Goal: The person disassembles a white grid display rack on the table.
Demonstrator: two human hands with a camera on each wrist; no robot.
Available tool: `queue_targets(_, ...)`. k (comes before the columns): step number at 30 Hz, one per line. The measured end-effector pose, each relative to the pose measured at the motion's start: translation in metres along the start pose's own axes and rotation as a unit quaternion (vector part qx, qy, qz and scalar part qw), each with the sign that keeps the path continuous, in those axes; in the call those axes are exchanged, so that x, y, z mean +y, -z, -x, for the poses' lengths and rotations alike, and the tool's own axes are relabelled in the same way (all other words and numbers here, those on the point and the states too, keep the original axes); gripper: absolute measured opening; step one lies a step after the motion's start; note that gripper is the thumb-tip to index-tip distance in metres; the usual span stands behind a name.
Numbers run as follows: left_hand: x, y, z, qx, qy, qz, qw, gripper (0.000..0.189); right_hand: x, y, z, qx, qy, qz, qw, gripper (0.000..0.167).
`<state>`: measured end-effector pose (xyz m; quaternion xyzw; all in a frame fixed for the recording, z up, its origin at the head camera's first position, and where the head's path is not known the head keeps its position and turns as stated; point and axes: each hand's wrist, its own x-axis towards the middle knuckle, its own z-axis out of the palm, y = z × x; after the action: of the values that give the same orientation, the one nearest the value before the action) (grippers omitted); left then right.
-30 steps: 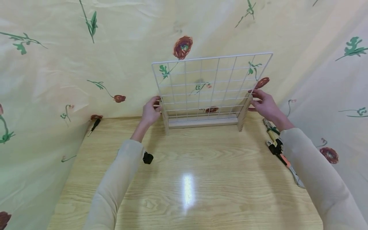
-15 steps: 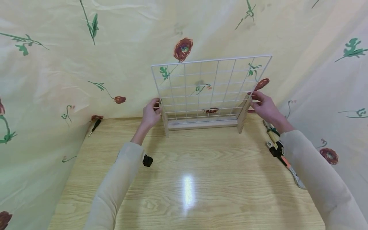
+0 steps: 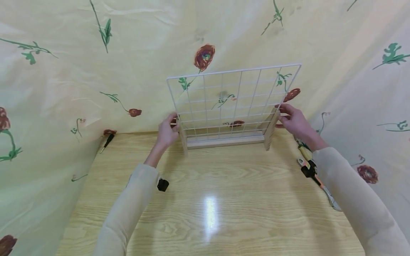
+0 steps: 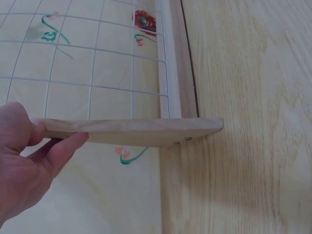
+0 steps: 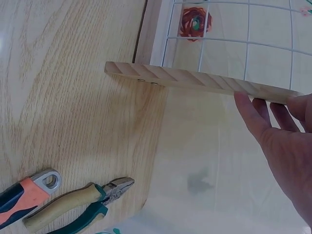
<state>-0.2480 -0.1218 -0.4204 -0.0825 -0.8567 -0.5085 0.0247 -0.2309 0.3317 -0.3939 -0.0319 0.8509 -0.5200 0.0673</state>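
A white wire grid panel (image 3: pixel 234 72) stands upright in a light wooden frame, joined low down by a wooden crossbar (image 3: pixel 225 143). My left hand (image 3: pixel 167 133) pinches the upper end of the left side board (image 4: pixel 131 125), with fingers on both its faces. At the other end, my right hand (image 3: pixel 296 122) grips the top of the right side board (image 5: pixel 195 80), fingertips against its outer face and thumb near the upper end. Both boards have two metal screw heads low on their outer faces. The grid partly covers the crossbar.
Pliers (image 5: pixel 105 195) and a tool with an orange and black handle (image 5: pixel 29 195) lie by the right wall, partly behind my sleeve in the head view. A black-handled screwdriver (image 3: pixel 108 142) lies at the back left. Flowered sheeting (image 3: pixel 144 53) surrounds the wooden tabletop (image 3: pixel 240 199).
The frame and grid have shifted slightly toward me, the left side a little more. Both hands keep their hold on the side boards. The head view has also tilted slightly.
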Motion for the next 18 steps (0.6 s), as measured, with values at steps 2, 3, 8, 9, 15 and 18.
queue_targets(2, -0.001, 0.000, 0.002, 0.001, -0.002, 0.003, 1.0000, 0.050, -0.001, -0.001, 0.002, -0.001, 0.005, 0.002, 1.0000, 0.051)
queue_targets(3, -0.001, 0.000, 0.004, 0.000, -0.004, 0.002, 1.0000, 0.051, -0.001, -0.001, 0.003, -0.001, 0.006, 0.000, 1.0000, 0.051)
queue_targets(8, -0.003, 0.002, 0.010, -0.003, -0.003, 0.000, 1.0000, 0.053, -0.002, -0.004, 0.005, -0.002, 0.003, -0.001, 1.0000, 0.051)
queue_targets(9, -0.003, 0.003, 0.011, -0.003, -0.003, 0.001, 1.0000, 0.053, -0.002, -0.004, 0.006, -0.002, 0.002, -0.001, 1.0000, 0.051)
queue_targets(15, -0.001, 0.006, 0.018, -0.003, -0.001, 0.003, 1.0000, 0.053, -0.001, -0.007, 0.007, 0.001, 0.006, -0.002, 1.0000, 0.050)
queue_targets(18, -0.001, 0.007, 0.022, -0.003, 0.005, 0.000, 1.0000, 0.052, 0.000, -0.009, 0.008, 0.000, 0.008, -0.007, 0.9999, 0.050)
